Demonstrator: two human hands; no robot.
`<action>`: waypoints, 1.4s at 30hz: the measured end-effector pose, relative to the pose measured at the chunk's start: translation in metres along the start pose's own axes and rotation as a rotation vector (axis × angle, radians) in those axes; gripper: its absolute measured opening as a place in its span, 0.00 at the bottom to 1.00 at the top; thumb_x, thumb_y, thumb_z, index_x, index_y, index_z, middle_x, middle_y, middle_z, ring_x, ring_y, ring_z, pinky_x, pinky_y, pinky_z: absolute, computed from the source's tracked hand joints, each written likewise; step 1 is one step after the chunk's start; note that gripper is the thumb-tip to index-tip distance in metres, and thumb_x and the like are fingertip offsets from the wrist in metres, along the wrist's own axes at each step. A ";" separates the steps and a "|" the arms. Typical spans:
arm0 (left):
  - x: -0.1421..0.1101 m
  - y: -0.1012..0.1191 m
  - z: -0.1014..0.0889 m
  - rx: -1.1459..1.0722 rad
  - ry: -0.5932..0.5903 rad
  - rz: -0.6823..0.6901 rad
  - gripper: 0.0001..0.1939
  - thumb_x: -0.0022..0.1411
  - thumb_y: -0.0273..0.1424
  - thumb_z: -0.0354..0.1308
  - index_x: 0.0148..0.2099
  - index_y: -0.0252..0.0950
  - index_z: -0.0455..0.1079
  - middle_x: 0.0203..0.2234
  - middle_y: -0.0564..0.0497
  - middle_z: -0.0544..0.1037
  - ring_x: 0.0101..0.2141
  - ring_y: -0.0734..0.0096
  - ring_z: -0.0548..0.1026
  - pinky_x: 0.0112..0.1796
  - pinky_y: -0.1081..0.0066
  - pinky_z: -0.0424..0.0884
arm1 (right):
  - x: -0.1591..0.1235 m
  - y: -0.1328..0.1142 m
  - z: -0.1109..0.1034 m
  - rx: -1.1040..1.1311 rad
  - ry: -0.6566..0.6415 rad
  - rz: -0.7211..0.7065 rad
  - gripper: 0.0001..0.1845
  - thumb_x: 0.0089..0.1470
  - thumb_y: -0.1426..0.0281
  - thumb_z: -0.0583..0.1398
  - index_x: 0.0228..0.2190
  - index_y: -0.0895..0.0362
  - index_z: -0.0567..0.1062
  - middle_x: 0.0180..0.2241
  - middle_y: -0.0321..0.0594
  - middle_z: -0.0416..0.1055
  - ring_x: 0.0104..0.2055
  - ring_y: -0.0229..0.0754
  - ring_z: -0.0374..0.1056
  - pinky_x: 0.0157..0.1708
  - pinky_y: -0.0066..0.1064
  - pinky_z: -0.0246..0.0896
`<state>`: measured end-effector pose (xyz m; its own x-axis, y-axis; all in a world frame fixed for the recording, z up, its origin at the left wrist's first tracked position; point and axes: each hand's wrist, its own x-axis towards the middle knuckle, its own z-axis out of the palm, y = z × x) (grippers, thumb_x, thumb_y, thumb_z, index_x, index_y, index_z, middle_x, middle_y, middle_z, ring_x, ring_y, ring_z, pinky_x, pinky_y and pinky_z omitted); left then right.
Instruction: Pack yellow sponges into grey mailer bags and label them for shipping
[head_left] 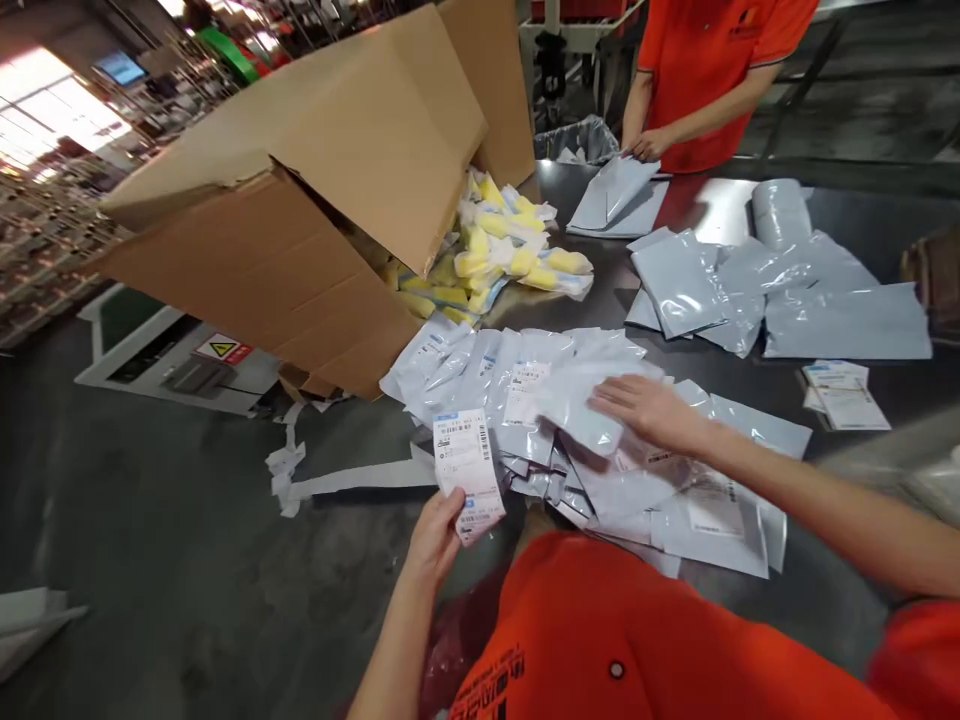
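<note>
Left hand closed on barcode label, thumb and fingers pinching its lower edge; label's long axis near upright, tilted slightly. Label just left of heap of silver foil pouches, left hand nearer it. Right hand open, fingers spread flat on pouches, well right of label. Cardboard carton lies tipped on counter, yellow-and-white packets spilling out beyond heap. Co-worker's hand on pouches at far side.
</note>
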<state>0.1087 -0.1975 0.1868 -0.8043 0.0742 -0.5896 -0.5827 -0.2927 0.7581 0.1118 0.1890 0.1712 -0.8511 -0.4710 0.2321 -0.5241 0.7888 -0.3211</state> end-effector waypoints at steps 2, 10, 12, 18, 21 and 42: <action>-0.004 0.002 0.003 0.054 -0.060 0.004 0.20 0.40 0.35 0.76 0.35 0.30 0.79 0.32 0.42 0.84 0.30 0.62 0.80 0.33 0.69 0.77 | 0.000 -0.025 0.022 0.036 -0.200 -0.058 0.31 0.51 0.83 0.55 0.56 0.57 0.72 0.60 0.56 0.65 0.64 0.59 0.58 0.61 0.61 0.50; -0.020 -0.018 0.018 0.539 -0.339 -0.025 0.23 0.46 0.48 0.70 0.28 0.30 0.76 0.16 0.54 0.71 0.18 0.79 0.61 0.20 0.78 0.58 | 0.045 -0.067 -0.015 0.875 -0.088 0.229 0.34 0.58 0.59 0.59 0.63 0.53 0.61 0.61 0.48 0.64 0.59 0.48 0.64 0.53 0.40 0.65; -0.020 -0.020 0.020 0.590 -0.384 -0.039 0.23 0.50 0.49 0.68 0.31 0.30 0.77 0.19 0.53 0.72 0.19 0.78 0.63 0.20 0.77 0.59 | 0.056 -0.079 -0.015 0.976 -0.151 0.272 0.28 0.54 0.56 0.63 0.52 0.57 0.72 0.46 0.45 0.74 0.46 0.44 0.70 0.42 0.33 0.68; -0.030 0.004 0.031 0.534 -0.393 0.216 0.45 0.45 0.33 0.72 0.66 0.43 0.63 0.60 0.43 0.69 0.50 0.59 0.73 0.45 0.70 0.71 | 0.053 -0.118 0.010 0.931 -0.073 0.349 0.16 0.59 0.57 0.58 0.29 0.58 0.72 0.25 0.33 0.67 0.29 0.36 0.62 0.29 0.26 0.55; -0.031 0.013 0.051 0.609 -0.294 0.279 0.26 0.49 0.35 0.68 0.52 0.36 0.74 0.41 0.46 0.79 0.34 0.68 0.74 0.34 0.73 0.70 | 0.044 -0.137 0.013 0.799 -0.038 0.296 0.15 0.62 0.60 0.55 0.32 0.57 0.73 0.27 0.34 0.69 0.30 0.36 0.63 0.31 0.27 0.55; 0.018 0.016 -0.011 0.795 -0.329 0.099 0.23 0.53 0.48 0.63 0.37 0.31 0.80 0.32 0.46 0.81 0.33 0.63 0.74 0.34 0.71 0.68 | 0.035 0.020 0.034 -0.284 -0.066 0.836 0.41 0.56 0.49 0.60 0.63 0.57 0.60 0.51 0.61 0.70 0.52 0.65 0.63 0.47 0.51 0.57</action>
<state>0.0865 -0.2115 0.1850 -0.7767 0.3917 -0.4932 -0.3183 0.4316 0.8441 0.0700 0.1752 0.1421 -0.9568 0.2889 -0.0332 0.2908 0.9493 -0.1196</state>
